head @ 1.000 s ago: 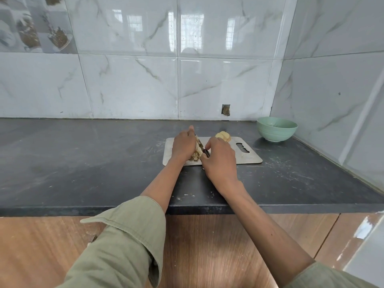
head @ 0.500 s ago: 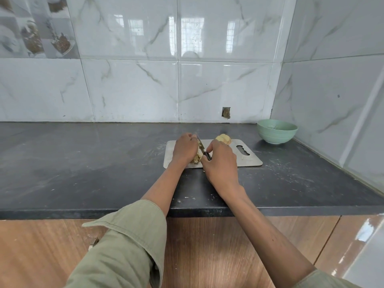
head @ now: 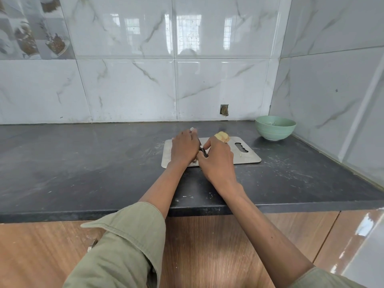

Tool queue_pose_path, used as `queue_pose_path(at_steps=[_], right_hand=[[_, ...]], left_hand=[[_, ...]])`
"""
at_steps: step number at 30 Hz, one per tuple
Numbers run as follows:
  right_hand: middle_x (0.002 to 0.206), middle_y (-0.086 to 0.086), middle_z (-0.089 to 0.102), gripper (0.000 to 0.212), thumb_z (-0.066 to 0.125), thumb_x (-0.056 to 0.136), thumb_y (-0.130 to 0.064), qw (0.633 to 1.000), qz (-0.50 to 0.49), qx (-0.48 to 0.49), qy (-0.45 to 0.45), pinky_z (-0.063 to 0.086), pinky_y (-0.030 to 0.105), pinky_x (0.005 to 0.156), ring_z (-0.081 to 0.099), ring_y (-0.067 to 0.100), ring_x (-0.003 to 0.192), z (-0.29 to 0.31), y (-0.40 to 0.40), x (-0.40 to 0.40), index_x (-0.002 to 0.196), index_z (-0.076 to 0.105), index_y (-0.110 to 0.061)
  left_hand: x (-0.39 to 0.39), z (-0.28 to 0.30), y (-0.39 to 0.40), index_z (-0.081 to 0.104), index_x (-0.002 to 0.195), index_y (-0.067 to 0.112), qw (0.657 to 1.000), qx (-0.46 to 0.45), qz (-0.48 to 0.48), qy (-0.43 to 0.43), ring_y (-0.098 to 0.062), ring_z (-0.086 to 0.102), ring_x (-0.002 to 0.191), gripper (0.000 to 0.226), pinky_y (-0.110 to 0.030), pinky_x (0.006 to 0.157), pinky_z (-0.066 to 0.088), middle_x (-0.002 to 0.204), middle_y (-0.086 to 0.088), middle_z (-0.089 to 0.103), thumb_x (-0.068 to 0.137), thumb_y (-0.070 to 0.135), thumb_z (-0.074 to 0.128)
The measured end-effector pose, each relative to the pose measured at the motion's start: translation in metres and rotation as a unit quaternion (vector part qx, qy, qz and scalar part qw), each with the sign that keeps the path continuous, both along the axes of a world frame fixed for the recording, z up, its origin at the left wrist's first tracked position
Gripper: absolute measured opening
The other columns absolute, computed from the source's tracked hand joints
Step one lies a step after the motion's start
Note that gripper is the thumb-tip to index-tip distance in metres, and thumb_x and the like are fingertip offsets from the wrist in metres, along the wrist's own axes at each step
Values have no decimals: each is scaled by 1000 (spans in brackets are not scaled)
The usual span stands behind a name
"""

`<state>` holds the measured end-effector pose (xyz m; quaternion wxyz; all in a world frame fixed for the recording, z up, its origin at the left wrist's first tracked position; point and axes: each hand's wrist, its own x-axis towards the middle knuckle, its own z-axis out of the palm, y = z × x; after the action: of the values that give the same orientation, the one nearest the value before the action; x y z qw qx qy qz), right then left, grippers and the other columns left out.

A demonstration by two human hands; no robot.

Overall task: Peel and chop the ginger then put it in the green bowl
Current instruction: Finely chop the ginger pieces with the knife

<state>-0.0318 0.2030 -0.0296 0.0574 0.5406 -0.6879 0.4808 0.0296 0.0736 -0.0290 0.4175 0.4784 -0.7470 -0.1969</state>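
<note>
Fingers are the risk: the left hand [head: 184,147] curls over the ginger [head: 195,161] (mostly hidden) on the cutting board [head: 247,157], touching the knife [head: 203,151] gripped by the right hand [head: 218,160]. A slip could nick them. The green bowl [head: 275,129] waits well apart.

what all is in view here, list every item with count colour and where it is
cutting board: 1, silver grey, on the countertop, mid right
ginger piece: 1, pale yellow, far edge of the board
ginger being cut: 1, brownish, mostly hidden under the left hand
knife: 1, dark, between the hands
green bowl: 1, light green, right rear corner
countertop: 1, black, across the view
left hand: 1, on the ginger
right hand: 1, grips the knife
</note>
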Motion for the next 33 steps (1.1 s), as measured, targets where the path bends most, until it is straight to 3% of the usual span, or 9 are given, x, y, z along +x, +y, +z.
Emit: queue_pose_path(at_steps=[4,8,13,16,18,21,24,27,33], right_hand=[[75,-7,53,9,65,89,-17,1000,2,-8,-8,25,15,56,48,8,69,0,1,-2,88,55,-17],[75,-6,53,10,65,88,-16,1000,5,-10,-9,25,16,55,47,5,68,-1,1,-1,88,55,-17],[77,-6,56,8,63,90,-17,1000,8,-17,-5,26,14,57,50,10,71,-2,-4,-2,94,56,-18],[82,-8,58,12,60,96,-20,998,3,-54,-8,33,21,60,54,13,78,7,-15,-10,107,60,-16],[92,0,61,13,57,98,-20,995,-4,-85,55,38,33,68,56,21,85,18,-31,-24,108,61,-12],[104,5,56,17,56,98,-16,967,16,-80,241,46,39,69,53,26,93,34,-54,-52,113,59,-10],[113,6,49,30,58,90,-5,931,55,-39,360,47,42,74,49,28,98,34,-68,-93,119,54,-11],[125,8,46,44,58,83,3,928,34,-9,370,40,40,76,45,29,102,23,-71,-126,123,51,-16],[124,4,43,57,59,74,12,947,16,-13,321,29,37,74,38,24,104,21,-77,-134,117,49,-23]], left_hand=[[2,-2,-2,65,100,9,1000,24,1,-4,-35,60,112,47,-51,100,43,112,-13,66,100,38,28],[4,1,-4,60,96,5,999,30,18,-8,-36,60,104,23,-42,86,42,106,-16,66,97,13,39],[2,-1,-6,64,91,10,1000,19,14,17,-30,61,96,46,-49,92,49,96,-8,68,96,36,27],[4,-1,-5,60,92,13,1000,4,9,29,-28,60,96,38,-48,92,47,99,-6,67,102,34,30],[5,1,-5,58,89,13,999,-14,7,46,-25,57,91,36,-44,85,45,94,-3,63,106,31,32],[5,3,-3,60,88,5,997,-27,-1,70,-16,52,79,37,-36,73,39,87,-3,59,108,24,35],[6,2,-9,64,101,11,997,-41,13,66,-17,57,95,33,-33,80,40,104,-1,64,107,24,35],[8,3,-11,68,113,15,995,-52,25,79,-18,59,111,32,-31,89,44,120,0,66,105,21,37],[4,4,-9,68,108,18,992,-123,30,14,-21,58,113,23,-37,96,45,112,1,67,93,11,52]])
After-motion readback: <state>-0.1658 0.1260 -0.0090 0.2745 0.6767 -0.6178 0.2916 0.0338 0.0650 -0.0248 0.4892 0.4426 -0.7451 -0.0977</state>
